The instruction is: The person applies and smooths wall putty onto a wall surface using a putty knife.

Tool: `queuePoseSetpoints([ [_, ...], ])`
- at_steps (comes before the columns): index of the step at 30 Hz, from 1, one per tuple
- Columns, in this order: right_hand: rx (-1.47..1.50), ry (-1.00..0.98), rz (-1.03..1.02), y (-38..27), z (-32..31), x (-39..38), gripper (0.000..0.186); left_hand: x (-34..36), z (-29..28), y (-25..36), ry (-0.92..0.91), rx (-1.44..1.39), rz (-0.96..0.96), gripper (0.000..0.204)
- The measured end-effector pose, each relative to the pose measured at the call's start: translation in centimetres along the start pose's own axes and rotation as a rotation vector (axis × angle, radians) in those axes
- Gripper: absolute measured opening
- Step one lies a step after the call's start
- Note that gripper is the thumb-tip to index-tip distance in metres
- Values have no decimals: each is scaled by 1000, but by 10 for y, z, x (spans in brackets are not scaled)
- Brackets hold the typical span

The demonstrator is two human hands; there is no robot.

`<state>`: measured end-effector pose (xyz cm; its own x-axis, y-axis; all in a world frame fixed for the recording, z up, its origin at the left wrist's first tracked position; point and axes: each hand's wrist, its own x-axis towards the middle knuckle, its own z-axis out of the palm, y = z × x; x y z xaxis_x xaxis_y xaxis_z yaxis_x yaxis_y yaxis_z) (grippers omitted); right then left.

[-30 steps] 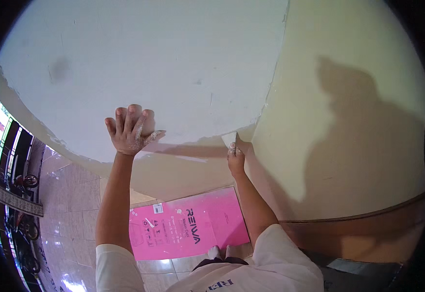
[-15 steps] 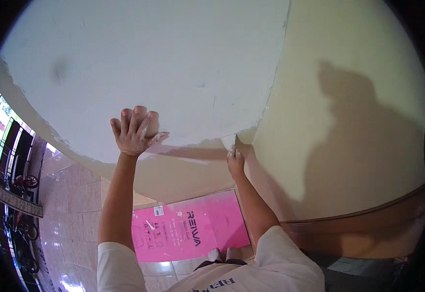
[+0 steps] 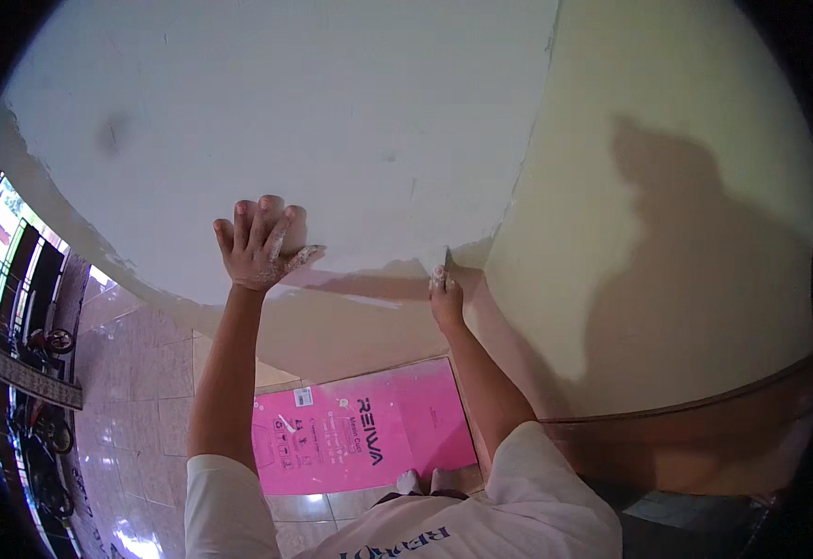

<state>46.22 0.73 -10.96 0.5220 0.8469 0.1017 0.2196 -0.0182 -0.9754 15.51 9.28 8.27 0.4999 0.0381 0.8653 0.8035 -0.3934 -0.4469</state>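
Observation:
My left hand (image 3: 261,250) rests flat on the wall with its fingers spread, whitish filler smeared over the thumb and index finger. In my right hand (image 3: 447,303) is a putty knife (image 3: 446,259), its blade seen nearly edge-on by the lower border of the white coat. This coat of filler (image 3: 285,112) covers most of the wall before me, with a few small marks in it. Below its ragged edge a cream-coloured strip of wall (image 3: 351,328) shows. My fingers hide most of the knife's handle.
To the right, a cream side wall (image 3: 555,261) meets the coated one at a corner and bears my shadow. A flattened pink cardboard sheet (image 3: 332,456) lies by my feet on the tiled floor (image 3: 141,410). Motorbikes (image 3: 48,433) and a dark railing stand at far left.
My right hand has turned, so the putty knife's blade, broad side showing before, is now nearly edge-on. The left hand stays on almost the same spot.

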Motion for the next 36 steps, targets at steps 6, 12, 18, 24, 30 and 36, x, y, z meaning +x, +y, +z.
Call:
queuePoseSetpoints([
  [6,-121,25,13,11,12,-16,53,-4,-2,-5,-19,43,9,87],
  [12,-116,-2,-77,-3,8,-15,51,-3,-5,-6,-36,58,7,87],
  [18,-75,18,-79,-4,23,-5,50,-2,-2,-4,-15,59,15,86],
  [24,-56,20,-31,13,22,-20,50,0,-1,-3,-8,68,19,85],
  [30,158,-80,16,-55,40,-13,50,-3,-1,-3,-36,35,-48,80],
  [36,-7,-98,-59,-33,32,-35,51,-1,0,0,-11,59,-36,82],
])
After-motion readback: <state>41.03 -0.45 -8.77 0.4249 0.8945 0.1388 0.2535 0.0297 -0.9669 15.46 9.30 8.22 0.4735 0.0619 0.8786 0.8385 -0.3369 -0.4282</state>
